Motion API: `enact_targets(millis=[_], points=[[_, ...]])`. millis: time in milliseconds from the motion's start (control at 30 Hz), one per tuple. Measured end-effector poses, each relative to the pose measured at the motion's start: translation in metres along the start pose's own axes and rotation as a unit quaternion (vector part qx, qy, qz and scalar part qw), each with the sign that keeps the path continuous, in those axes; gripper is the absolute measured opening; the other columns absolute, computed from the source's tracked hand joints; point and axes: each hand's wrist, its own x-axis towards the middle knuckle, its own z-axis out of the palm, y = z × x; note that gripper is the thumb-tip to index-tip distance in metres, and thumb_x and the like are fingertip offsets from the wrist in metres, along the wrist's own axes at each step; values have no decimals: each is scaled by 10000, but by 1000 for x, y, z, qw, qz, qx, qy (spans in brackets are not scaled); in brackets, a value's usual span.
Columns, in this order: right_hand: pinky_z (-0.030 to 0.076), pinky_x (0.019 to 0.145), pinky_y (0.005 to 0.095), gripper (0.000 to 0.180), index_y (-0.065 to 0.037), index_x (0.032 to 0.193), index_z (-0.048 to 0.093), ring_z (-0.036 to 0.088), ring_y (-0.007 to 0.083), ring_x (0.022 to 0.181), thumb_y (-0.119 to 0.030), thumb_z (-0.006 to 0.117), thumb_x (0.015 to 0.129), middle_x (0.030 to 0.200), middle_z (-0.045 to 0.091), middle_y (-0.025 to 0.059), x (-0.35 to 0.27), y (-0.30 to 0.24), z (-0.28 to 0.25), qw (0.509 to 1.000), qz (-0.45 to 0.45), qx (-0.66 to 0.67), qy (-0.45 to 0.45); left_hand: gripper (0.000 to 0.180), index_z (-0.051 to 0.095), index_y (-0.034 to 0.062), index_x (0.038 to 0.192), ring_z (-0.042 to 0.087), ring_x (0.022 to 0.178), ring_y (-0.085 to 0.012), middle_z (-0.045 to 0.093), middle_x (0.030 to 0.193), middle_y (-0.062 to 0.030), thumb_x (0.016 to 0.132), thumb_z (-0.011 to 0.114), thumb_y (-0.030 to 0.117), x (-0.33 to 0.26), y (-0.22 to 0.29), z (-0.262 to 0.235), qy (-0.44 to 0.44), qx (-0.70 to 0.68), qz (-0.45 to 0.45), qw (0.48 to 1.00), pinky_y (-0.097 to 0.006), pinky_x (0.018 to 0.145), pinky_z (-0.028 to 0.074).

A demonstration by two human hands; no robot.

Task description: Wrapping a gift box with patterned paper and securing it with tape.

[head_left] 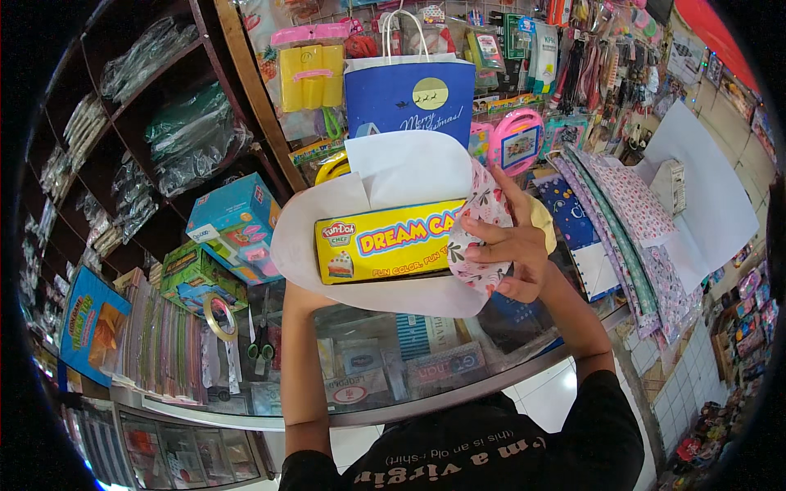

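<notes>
A yellow toy box with bright lettering lies in a sheet of wrapping paper, white inside with a pink floral print outside. The paper curves up around the box and folds over its right end. My right hand grips that folded floral edge, fingers over the print and thumb below. From the lower left, my left forearm reaches up under the paper, and the fingers of my left hand are hidden behind it. A tape roll and scissors lie left of my left forearm.
Beneath everything is a glass counter. A blue paper gift bag stands behind the box. Two boxed toys stand at the left beside thin books. Patterned paper sheets lean at the right.
</notes>
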Motion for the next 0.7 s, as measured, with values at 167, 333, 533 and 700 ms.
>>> enact_targets(millis=[167, 333, 533, 700], points=[[200, 1020, 518, 357, -131, 953, 692, 315, 414, 1239, -407, 597, 748, 1175, 576, 80, 7, 0, -2, 999, -34, -13, 23, 889, 398, 14, 1241, 511, 1039, -197, 510, 1179, -109, 499, 850, 209, -2, 10, 1, 21, -35, -53, 998, -349, 910, 414], [282, 967, 489, 358, -112, 947, 693, 525, 266, 1063, -374, 667, 705, 1070, 624, 90, 3, 3, -5, 1000, 2, 12, 8, 862, 419, 15, 1229, 514, 1036, -193, 521, 1171, -110, 503, 848, 193, -2, 21, 4, 43, -72, -106, 991, -349, 910, 415], [328, 925, 453, 441, -86, 956, 686, 591, 218, 925, -429, 678, 679, 1014, 647, 58, 6, 12, -2, 1000, -7, -7, 19, 856, 415, 9, 1222, 506, 1050, -193, 499, 1194, -113, 506, 849, 188, 5, 30, 12, 54, 2, -136, 989, -348, 910, 414], [341, 908, 428, 480, -85, 972, 681, 580, 227, 931, -473, 630, 693, 1014, 647, 62, 17, 17, -1, 998, -52, -24, 25, 833, 390, 34, 1229, 409, 1177, -269, 259, 1373, -203, 562, 832, 265, 13, 6, 17, 185, 212, 130, 951, -369, 950, 378]])
